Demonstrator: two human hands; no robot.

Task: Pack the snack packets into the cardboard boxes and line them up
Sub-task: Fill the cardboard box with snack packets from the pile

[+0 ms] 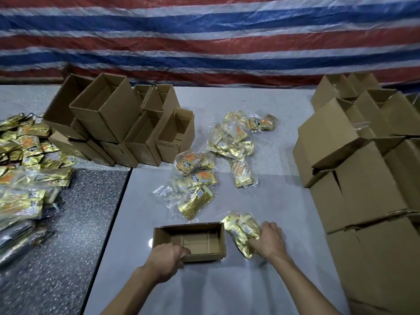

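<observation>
So, open box: we see it sitting flat on the pale table, mouth up, its bottom flaps showing to the camera.
left hand: we've got it at the near-left corner of the open box, fingers curled over the rim and gripping the wall.
right hand: just right of the open box, fingers wrapped over a bundle of gold packets and holding it.
bundle of gold packets: down on the table, its left tip right by the open box's right wall; touching or not, we cannot tell.
loose packets: scattered beyond the open box in clear bags, with a farther cluster behind and to the right.
packet heap: well left of the open box, spilling onto the dark speckled surface.
empty boxes: stacked beyond and left of the open box, mouths tipped our way.
box stack: well right of the open box, piled high, some flaps ajar.
striped tarp: far behind the open box, red, white and blue.
</observation>
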